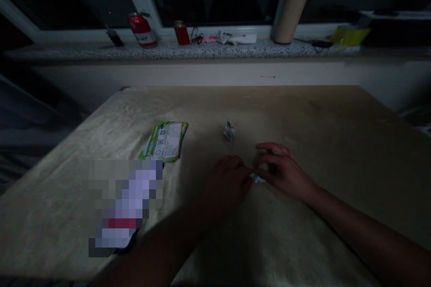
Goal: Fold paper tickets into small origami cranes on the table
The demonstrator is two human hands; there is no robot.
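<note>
My left hand [226, 184] and my right hand [282, 168] meet at the middle of a pale table [319, 125], fingers curled together. Between their fingertips shows a small pale piece of paper [257, 179], mostly hidden by the fingers. Both hands pinch it. A small folded paper piece [229, 130] lies on the table just beyond the hands, apart from them. A green and white printed leaflet [165, 141] lies flat to the left of the hands.
A blurred-out flat object [124, 208] lies near the table's front left. Behind the table runs a speckled window sill [188, 50] with a red can [142, 30], a small red container [182, 32], crumpled wrappers [235, 37], a tall roll [294, 2] and a yellow item [348, 35]. The scene is dim.
</note>
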